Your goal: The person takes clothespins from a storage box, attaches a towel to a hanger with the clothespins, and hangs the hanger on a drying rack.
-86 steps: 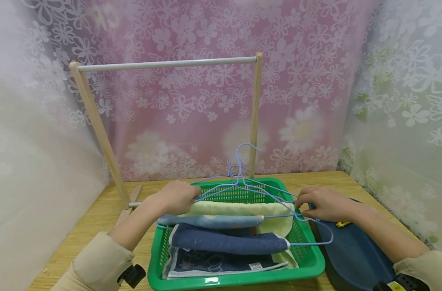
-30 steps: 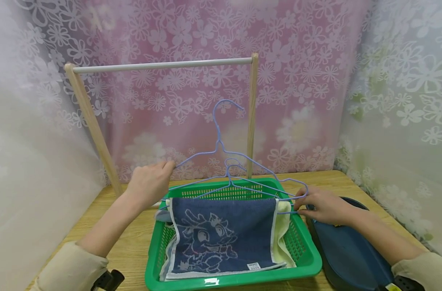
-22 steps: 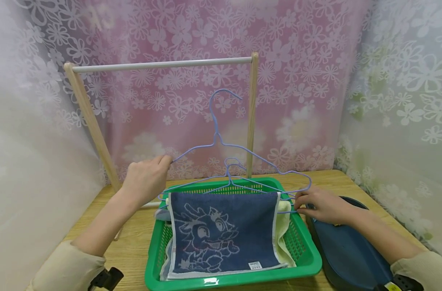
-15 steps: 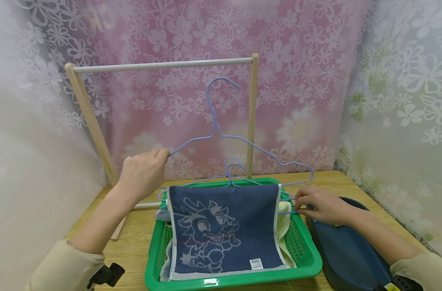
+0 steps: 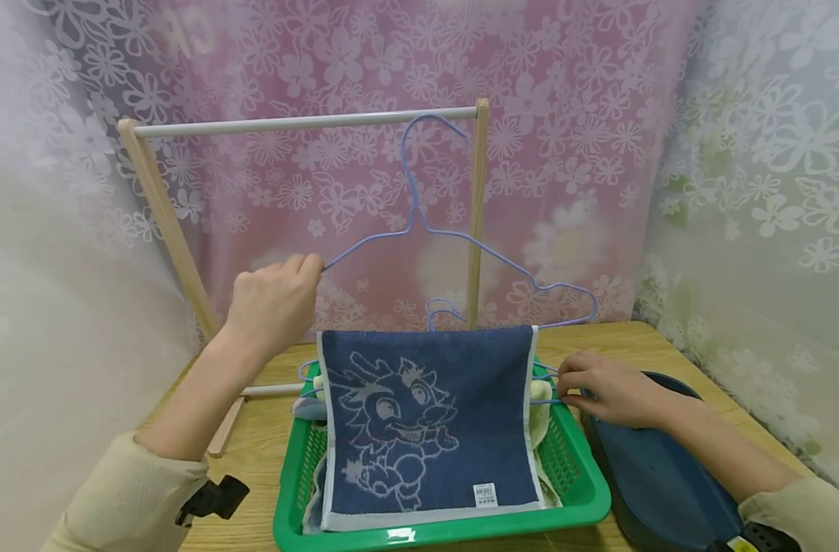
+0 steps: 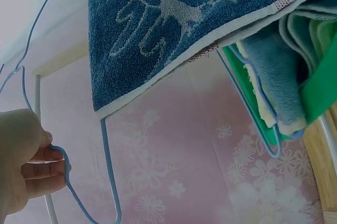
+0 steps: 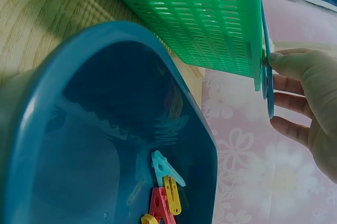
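My left hand grips the left shoulder of a blue wire hanger, raised above the basket. Over its lower bar hangs a navy towel with a pale cartoon dragon and a white label. The hanger's hook overlaps the rack's bar in the head view; whether they touch I cannot tell. At the basket's right rim, my right hand pinches the end of another blue hanger between thumb and fingers. Behind the navy towel, a pale yellow towel and a light blue towel hang on hangers in the green basket.
A wooden rack with a white top bar stands behind the basket. To the right lies a dark blue basin; several coloured clothespins lie in it. Flowered curtains close off the back and sides of the wooden table.
My left hand has lifted the hanger with the navy towel up out of the basket, up to the height of the rack's bar. My right hand has stayed at the basket's right rim.
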### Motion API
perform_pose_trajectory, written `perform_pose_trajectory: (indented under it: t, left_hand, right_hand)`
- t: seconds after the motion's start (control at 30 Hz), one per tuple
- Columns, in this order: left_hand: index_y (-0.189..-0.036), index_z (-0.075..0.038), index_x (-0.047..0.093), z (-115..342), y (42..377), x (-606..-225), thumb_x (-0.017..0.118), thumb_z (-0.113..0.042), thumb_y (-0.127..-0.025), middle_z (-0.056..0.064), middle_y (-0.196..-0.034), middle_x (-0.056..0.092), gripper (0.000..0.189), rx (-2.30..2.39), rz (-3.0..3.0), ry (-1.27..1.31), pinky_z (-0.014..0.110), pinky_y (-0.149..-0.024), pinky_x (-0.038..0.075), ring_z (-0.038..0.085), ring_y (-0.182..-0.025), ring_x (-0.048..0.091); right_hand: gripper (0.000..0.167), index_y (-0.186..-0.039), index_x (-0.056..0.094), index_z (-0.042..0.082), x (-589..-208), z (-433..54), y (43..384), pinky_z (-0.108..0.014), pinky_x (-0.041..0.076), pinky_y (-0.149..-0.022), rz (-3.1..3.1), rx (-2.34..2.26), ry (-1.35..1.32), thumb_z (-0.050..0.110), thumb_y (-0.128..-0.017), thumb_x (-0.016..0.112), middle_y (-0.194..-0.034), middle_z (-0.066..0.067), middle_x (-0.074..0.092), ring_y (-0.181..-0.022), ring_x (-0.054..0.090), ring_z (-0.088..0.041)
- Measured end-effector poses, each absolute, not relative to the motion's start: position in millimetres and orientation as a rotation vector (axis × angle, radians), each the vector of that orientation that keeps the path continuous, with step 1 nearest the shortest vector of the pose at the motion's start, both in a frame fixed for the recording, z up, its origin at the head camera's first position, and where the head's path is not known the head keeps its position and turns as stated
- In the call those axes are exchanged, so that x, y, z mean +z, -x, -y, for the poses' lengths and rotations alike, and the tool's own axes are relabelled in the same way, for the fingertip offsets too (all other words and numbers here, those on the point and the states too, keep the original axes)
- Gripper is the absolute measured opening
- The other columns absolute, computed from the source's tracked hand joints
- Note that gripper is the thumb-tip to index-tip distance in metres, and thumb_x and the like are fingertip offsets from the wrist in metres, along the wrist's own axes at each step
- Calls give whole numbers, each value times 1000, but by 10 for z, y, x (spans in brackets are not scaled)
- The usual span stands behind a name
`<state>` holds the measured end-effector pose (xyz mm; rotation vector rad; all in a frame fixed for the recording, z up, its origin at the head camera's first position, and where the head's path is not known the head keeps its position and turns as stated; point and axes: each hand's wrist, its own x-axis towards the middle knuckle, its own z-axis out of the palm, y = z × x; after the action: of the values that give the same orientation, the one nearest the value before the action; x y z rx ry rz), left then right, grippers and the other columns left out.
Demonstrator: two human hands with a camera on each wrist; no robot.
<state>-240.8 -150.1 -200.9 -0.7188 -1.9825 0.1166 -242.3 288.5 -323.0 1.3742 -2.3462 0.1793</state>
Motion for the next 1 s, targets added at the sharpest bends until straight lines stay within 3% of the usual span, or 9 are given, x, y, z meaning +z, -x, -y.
perform_pose_trajectory:
  t: [0.2, 0.37, 0.6, 0.77, 1.0]
  left_hand:
    - [-70, 0, 48, 1506, 2421, -1888, 55, 3, -84, 7, -53, 41, 16, 94, 2000, 683, 29, -33, 23, 16, -37, 28]
    - [-67, -1, 44, 1497, 2424, -1785, 52, 5, -84, 4, -51, 32, 20, 93, 1995, 671, 28, -37, 19, 15, -40, 22]
    - [-71, -1, 47, 1459, 2449, -1731, 51, 1, -88, 6, -52, 35, 17, 85, 2011, 663, 31, -35, 23, 19, -38, 28]
    - [-69, -2, 44, 1448, 2455, -1765, 50, 5, -85, 6, -52, 35, 18, 84, 2029, 652, 29, -37, 20, 17, -39, 25]
    - [-72, -1, 47, 1438, 2463, -1812, 51, 7, -83, 6, -53, 36, 14, 81, 2032, 657, 28, -37, 19, 17, -39, 25]
  right_hand:
    - [17, -85, 63, 21, -3225, -2887, 2415, -26, 41, -62, 2357, 183, -1367, 8, -78, 72, -92, 5, 53, -79, 47, -9]
    - [7, -85, 64, 19, -3227, -2891, 2422, -27, 43, -64, 2355, 183, -1365, 14, -82, 69, -92, 5, 54, -80, 49, -11]
    - [2, -85, 65, 18, -3221, -2886, 2408, -28, 44, -65, 2356, 187, -1363, 18, -86, 66, -92, 5, 54, -81, 50, -12]
    - [19, -86, 64, 20, -3222, -2872, 2400, -28, 44, -64, 2356, 187, -1350, 7, -76, 73, -92, 6, 54, -81, 49, -11]
    - [21, -90, 63, 19, -3180, -2914, 2362, -25, 44, -62, 2474, 236, -1272, 5, -76, 72, -94, 5, 54, -79, 51, -9]
